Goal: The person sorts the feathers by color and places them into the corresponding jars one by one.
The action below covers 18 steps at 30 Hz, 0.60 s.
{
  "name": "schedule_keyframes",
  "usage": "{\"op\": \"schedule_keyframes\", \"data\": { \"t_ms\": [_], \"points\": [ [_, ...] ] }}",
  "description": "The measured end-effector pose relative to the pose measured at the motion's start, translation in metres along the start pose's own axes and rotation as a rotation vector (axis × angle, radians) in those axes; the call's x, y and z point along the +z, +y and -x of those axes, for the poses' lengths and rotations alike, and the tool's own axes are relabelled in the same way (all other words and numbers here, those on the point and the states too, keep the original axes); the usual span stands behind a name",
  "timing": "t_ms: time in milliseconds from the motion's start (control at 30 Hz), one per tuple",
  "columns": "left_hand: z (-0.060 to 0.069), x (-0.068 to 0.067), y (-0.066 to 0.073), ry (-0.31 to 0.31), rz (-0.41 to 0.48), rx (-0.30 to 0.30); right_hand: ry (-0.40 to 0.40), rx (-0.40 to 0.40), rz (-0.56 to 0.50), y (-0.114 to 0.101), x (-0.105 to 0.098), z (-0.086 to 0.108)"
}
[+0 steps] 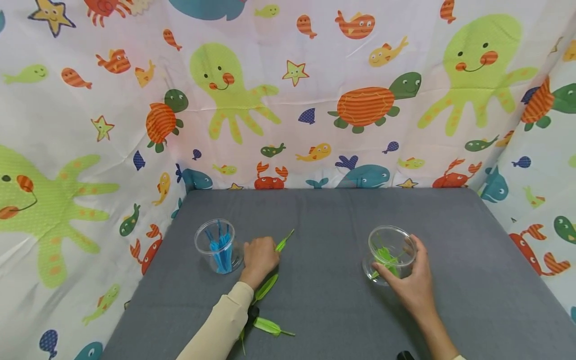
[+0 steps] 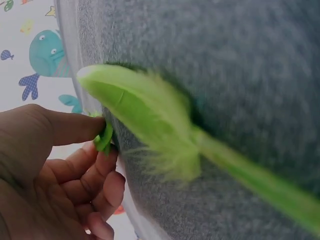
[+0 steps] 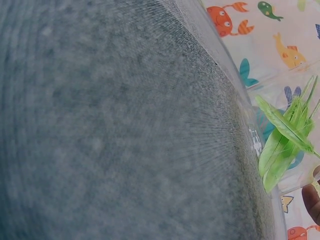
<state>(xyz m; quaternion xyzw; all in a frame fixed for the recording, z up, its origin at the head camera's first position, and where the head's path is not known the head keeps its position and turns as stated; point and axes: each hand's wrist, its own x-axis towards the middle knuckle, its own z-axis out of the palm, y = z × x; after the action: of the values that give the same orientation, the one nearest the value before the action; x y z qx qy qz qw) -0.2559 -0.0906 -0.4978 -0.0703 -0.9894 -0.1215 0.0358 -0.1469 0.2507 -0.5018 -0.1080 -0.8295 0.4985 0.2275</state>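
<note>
My left hand [image 1: 261, 260] pinches a green feather [image 1: 283, 243] between thumb and index finger, just right of a clear plastic cup [image 1: 202, 246] of blue feathers [image 1: 221, 252]. In the left wrist view a loose green feather [image 2: 145, 105] lies large on the cloth near that hand. More green feathers lie by the left forearm, one beside the wrist [image 1: 267, 288] and another pointing right [image 1: 269, 326]; the sleeve partly hides others. My right hand [image 1: 418, 285] holds a second clear cup [image 1: 371, 246] round its right side, with several green feathers [image 1: 385, 259] inside.
A grey cloth [image 1: 324, 300] covers the table. A white curtain [image 1: 288, 115] with printed sea animals stands behind it and along both sides. Part of a black object [image 1: 405, 355] shows at the bottom edge, near the right forearm.
</note>
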Motion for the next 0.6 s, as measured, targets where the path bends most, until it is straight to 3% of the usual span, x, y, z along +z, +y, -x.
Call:
{"op": "schedule_keyframes", "data": {
  "t_ms": [167, 400, 600],
  "points": [
    [0.000, -0.001, -0.001, 0.013, 0.038, -0.010, -0.001, 0.003, 0.005, 0.000, 0.001, 0.000],
    [0.000, -0.017, 0.001, 0.004, 0.049, -0.027, -0.001, 0.000, 0.010, 0.000, 0.000, 0.001],
    [0.001, -0.025, 0.004, -0.001, 0.140, -0.023, 0.003, -0.001, 0.008, 0.000, 0.000, 0.001]
  ]
}}
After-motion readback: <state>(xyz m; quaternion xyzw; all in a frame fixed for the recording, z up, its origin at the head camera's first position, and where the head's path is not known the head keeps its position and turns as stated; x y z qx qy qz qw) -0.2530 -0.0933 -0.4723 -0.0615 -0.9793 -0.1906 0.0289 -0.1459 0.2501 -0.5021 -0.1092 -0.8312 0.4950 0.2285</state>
